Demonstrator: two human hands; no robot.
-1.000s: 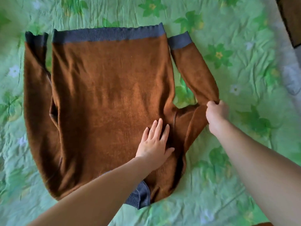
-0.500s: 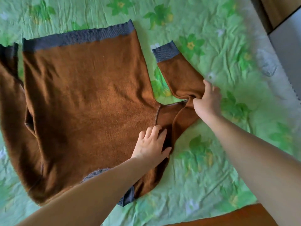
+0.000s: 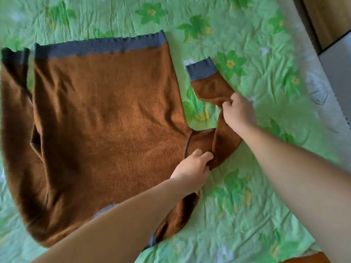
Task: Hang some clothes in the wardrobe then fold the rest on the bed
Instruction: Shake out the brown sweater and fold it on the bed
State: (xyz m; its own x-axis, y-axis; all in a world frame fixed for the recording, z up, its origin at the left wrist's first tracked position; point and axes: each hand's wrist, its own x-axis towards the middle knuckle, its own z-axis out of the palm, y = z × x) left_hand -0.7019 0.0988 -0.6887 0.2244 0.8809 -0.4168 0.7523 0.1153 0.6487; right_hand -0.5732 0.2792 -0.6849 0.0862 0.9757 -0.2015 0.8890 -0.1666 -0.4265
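Fingers of the right hand (image 3: 238, 114) pinch the sleeve (image 3: 210, 90) at its middle; the left hand (image 3: 191, 168) grips it near the shoulder seam. The sleeve runs beside the sweater (image 3: 106, 120) body, its ribbed grey cuff (image 3: 201, 70) pointing away from the person. The soft brown knit lies flat on the flowered bed (image 3: 266, 205). The right hand seems nearer for folding the sleeve across.

brown sweater (image 3: 106, 118), grey ribbed hem and cuffs; light green bedsheet (image 3: 256, 205), darker green flowers, yellow centres.
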